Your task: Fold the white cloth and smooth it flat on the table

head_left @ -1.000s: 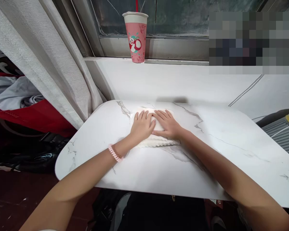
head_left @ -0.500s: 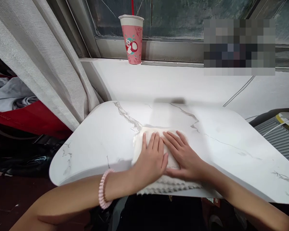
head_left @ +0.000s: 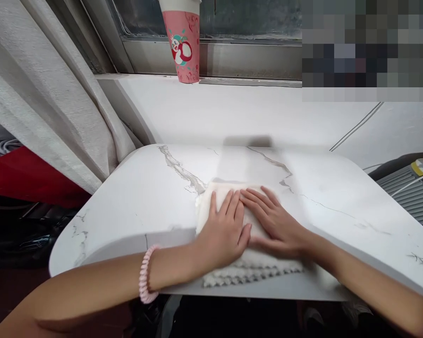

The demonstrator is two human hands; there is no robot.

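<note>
A folded, fluffy white cloth (head_left: 257, 266) with a scalloped edge lies on the white marble-patterned table (head_left: 134, 197). My left hand (head_left: 223, 230) rests flat on its left half, fingers spread and pointing away from me. On the cloth's right half lies my right hand (head_left: 278, 223), palm down, with its fingers angled up to the left. The fingertips of both hands nearly meet near the cloth's far edge. Around my left wrist sits a pink coil band (head_left: 148, 274). The hands cover much of the cloth, so its middle is partly hidden.
A pink paper cup (head_left: 183, 47) stands on the window sill beyond the table. A pale curtain (head_left: 56, 84) hangs at the left, by a red bag-like item (head_left: 31, 176). At the right is a grey ribbed object (head_left: 412, 197) with a white cable.
The camera view has tilted down and moved a little closer. Both hands stay flat on the cloth, with hardly any shift over it.
</note>
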